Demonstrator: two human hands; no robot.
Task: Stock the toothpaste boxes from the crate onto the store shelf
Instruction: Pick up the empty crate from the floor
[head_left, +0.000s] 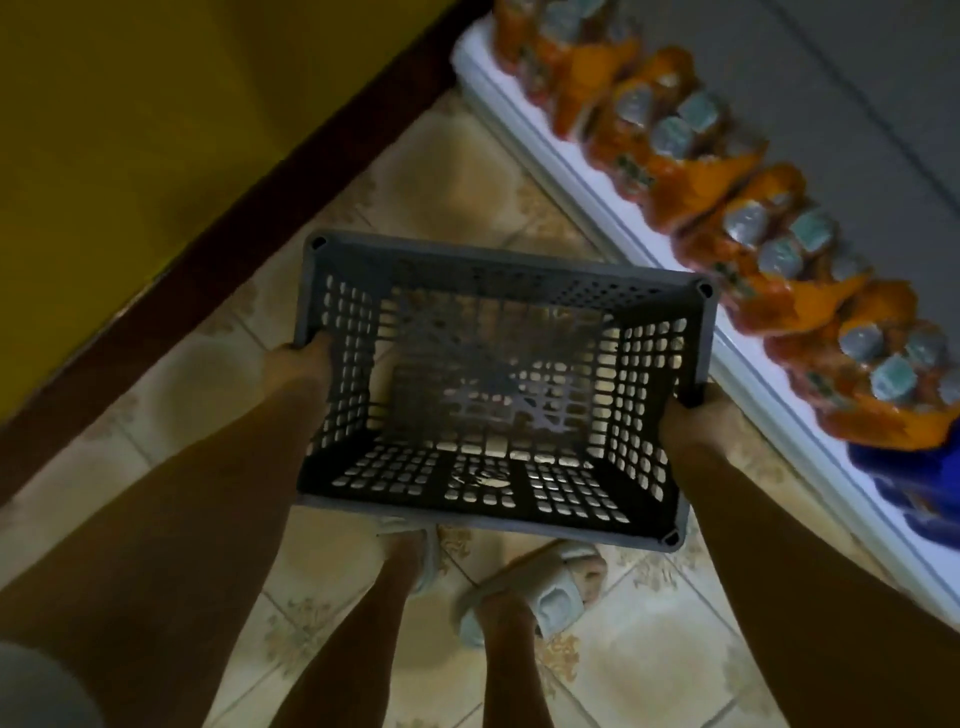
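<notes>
A dark grey perforated plastic crate (519, 270) is held level above the tiled floor, seen from above. Nothing lies inside it; the floor shows through its holes. My left hand (298, 364) grips its left rim and my right hand (691, 415) grips its right rim. No toothpaste boxes are in view. A white store shelf (587, 192) runs diagonally along the right.
Orange shrink-wrapped packs of bottles (670, 130) line the low shelf, with blue packs (914, 483) at its near end. A yellow wall with a dark brown skirting (291, 171) runs on the left. My feet in pale slippers (550, 587) stand on beige floor tiles.
</notes>
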